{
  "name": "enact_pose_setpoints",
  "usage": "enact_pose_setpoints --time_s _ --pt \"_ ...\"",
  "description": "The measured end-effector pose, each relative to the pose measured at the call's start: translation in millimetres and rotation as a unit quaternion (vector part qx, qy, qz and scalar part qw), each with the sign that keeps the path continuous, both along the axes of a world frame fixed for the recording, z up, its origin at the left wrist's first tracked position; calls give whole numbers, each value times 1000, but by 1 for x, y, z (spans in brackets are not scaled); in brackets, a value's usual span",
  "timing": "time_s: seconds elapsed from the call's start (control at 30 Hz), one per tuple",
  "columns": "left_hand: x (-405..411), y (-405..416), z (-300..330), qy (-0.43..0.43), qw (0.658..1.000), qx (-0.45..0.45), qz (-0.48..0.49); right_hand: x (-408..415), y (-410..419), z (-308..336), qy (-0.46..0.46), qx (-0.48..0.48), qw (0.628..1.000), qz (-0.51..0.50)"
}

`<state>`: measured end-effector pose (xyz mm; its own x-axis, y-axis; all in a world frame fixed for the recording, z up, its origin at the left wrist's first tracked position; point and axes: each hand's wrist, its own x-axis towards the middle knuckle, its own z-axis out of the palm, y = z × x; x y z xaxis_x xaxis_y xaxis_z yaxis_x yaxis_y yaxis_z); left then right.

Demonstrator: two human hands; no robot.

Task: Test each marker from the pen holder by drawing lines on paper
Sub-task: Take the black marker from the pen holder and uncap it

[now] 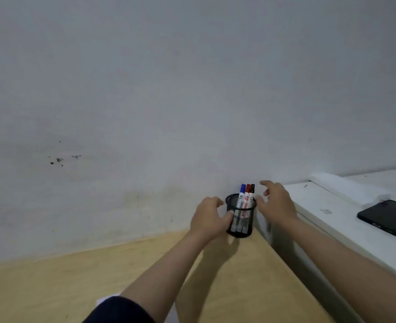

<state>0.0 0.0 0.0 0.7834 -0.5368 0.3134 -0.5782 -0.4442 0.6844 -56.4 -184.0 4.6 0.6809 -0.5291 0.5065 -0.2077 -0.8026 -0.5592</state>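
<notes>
Holder (240, 215) sits between left hand (209, 219) and right hand (276, 205).

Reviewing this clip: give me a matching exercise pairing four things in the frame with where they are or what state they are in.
Things:
1. left hand
2. right hand
3. markers
4. phone

Places or states:
A. lying flat on the white surface at right
B. standing capped in the mesh pen holder
C. fingers spread, open beside the holder's rim
D. touching the holder's side

Pairs: 1-D, 2-C, 3-B, 4-A

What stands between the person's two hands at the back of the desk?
In the head view, a black mesh pen holder with three markers stands between left hand and right hand.
</notes>
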Motion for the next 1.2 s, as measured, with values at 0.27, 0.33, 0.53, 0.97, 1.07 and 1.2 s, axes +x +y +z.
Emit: enact_pose_setpoints --time_s 0.27,0.33,0.53,0.97,1.07,1.2 --pt "29 -55 -23 -49 997 -7 56 34 -30 -13 18 -28 999 18" --pt "31 -59 -27 -51 996 -19 67 35 -31 -12 -6 -27 999 23" --pt "32 -57 -24 -32 998 -4 61 26 -12 7 -68 104 989 77" --pt "-58 19 63 382 839 -384 -52 -83 101 49 -232 28 953 191" --pt "-72 48 82 379 829 -408 -51 -95 126 55 -226 38 947 226" --pt "-75 94 98 309 855 -416 -27 -100 155 70 -216 80 943 240"
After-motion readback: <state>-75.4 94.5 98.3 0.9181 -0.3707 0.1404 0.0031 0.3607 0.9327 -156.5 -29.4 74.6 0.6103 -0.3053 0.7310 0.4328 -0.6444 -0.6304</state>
